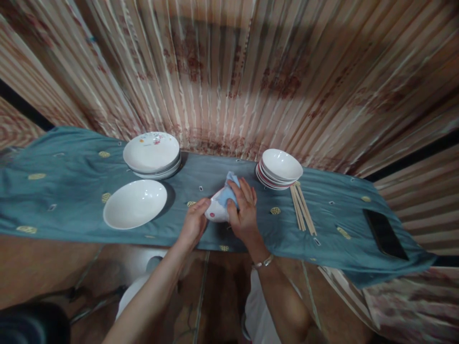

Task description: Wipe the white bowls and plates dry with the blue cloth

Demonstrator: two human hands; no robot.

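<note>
Between my two hands, above the middle of the cloth-covered table [201, 229], a small white bowl [215, 213] with a red dot on its outside is tilted on its side. My left hand [195, 217] grips its left edge, thumb on the rim. A light blue cloth [226, 195] is bunched against the bowl under my right hand [244, 210], whose fingers and thumb press it around the bowl's right side. The bowl's inside is mostly covered by the cloth and fingers.
Left stand a stack of flowered plates [152, 155] and a white shallow bowl [135, 204]. To the right are stacked small bowls [281, 166], wooden chopsticks [303, 209] and a black phone [385, 234]. A pleated curtain [215, 76] hangs behind the table.
</note>
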